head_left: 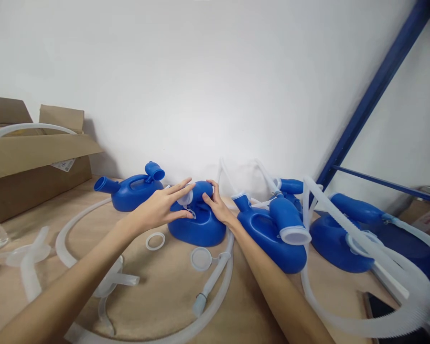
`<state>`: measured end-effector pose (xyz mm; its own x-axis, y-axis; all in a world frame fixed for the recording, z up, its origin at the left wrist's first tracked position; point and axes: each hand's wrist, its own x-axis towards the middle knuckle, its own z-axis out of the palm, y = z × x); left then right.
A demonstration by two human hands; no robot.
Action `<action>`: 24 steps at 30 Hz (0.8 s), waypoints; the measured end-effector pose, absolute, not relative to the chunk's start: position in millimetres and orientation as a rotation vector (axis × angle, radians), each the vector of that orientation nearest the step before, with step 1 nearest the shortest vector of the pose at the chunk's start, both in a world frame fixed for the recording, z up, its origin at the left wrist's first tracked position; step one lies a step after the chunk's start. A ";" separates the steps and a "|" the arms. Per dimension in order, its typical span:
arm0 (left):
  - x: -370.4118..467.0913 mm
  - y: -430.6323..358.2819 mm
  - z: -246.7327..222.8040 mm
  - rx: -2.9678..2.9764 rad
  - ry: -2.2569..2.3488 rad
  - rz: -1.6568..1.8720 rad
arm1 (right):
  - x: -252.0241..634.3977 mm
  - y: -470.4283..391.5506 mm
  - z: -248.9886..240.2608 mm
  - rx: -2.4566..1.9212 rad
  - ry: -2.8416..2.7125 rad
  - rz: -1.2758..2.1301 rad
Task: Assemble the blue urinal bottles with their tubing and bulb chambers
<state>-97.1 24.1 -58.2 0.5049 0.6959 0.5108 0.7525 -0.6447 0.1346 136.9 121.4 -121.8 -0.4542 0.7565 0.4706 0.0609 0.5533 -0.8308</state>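
A blue bottle (197,231) stands on the tan table in the middle, with a blue cylindrical piece (202,189) on top of it. My right hand (218,204) is wrapped round the right end of that piece. At its left end is a white ring-shaped cap (186,197); my left hand (168,203) holds this end between thumb and fingers. A loose white ring (155,241) lies left of the bottle. In front of it is a round translucent lid (201,259), joined to a hose end.
Another blue bottle (132,193) stands at the back left, beside an open cardboard box (39,177). Several blue bottles with white hoses (215,315) stand on the right. A dark phone (380,306) lies at the right front.
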 end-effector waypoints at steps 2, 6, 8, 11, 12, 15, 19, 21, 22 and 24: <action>-102.1 21.7 -50.3 -2.717 -1.268 -0.818 | 137.3 118.9 -119.9 -0.671 -1.876 0.990; -105.6 25.6 -49.8 -2.710 -1.257 -0.876 | 137.6 113.6 -116.3 -0.649 -1.887 1.048; -102.5 29.5 -56.4 -2.672 -1.235 -0.910 | 138.3 112.4 -115.5 -0.635 -1.885 1.074; -95.1 33.3 -66.6 -2.611 -1.216 -0.951 | 140.2 113.2 -116.0 -0.625 -1.878 1.105; -92.9 33.6 -68.5 -2.599 -1.222 -0.954 | 140.9 114.0 -116.6 -0.625 -1.874 1.114; -89.4 31.5 -67.9 -2.612 -1.240 -0.950 | 142.4 116.8 -118.8 -0.628 -1.858 1.137; -90.1 25.9 -59.1 -2.693 -1.292 -0.910 | 142.4 120.1 -120.6 -0.627 -1.847 1.120; -88.3 22.1 -56.6 -2.653 -1.397 -0.885 | 142.0 120.9 -120.4 -0.635 -1.852 1.083; -86.0 20.1 -56.6 -2.597 -1.488 -0.875 | 141.7 121.0 -120.0 -0.645 -1.854 1.068; -79.2 16.5 -59.6 -2.470 -1.689 -0.865 | 141.0 120.0 -118.8 -0.667 -1.856 1.053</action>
